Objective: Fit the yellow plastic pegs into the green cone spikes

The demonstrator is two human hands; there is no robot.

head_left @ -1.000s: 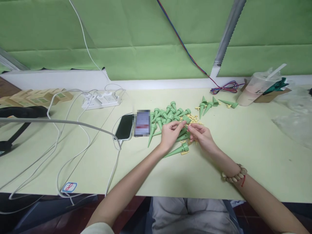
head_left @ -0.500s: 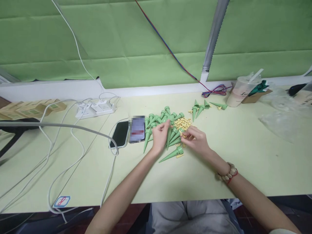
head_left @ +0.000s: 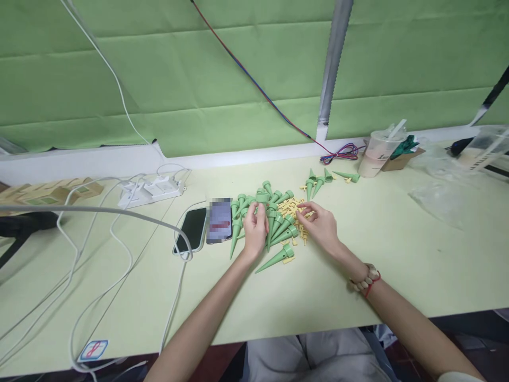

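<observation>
My left hand (head_left: 255,228) is closed around a green plastic watering spike (head_left: 261,197), its wide capped end showing above my fingertips; the rest is hidden. It hovers over a heap of similar green spikes (head_left: 283,225). At the right side of the heap, my right hand (head_left: 321,225) has its thumb and fingers curved but apart, beside a pile of small yellow plastic valves (head_left: 290,206). Nearer to me lies a single green spike (head_left: 276,258) with a yellow valve (head_left: 288,260) at its wide end.
Two phones (head_left: 192,231) (head_left: 219,233) lie left of the heap. Further left are a white power strip (head_left: 153,192) and loose white cables. Several spikes with yellow valves (head_left: 318,185) lie behind. A drink cup (head_left: 376,156) and plastic bags (head_left: 437,199) are at the right.
My left hand has drawn leftward from the middle of the heap with a spike. My right hand's fingers have moved up to the yellow valves and opened. The camera view has shifted slightly.
</observation>
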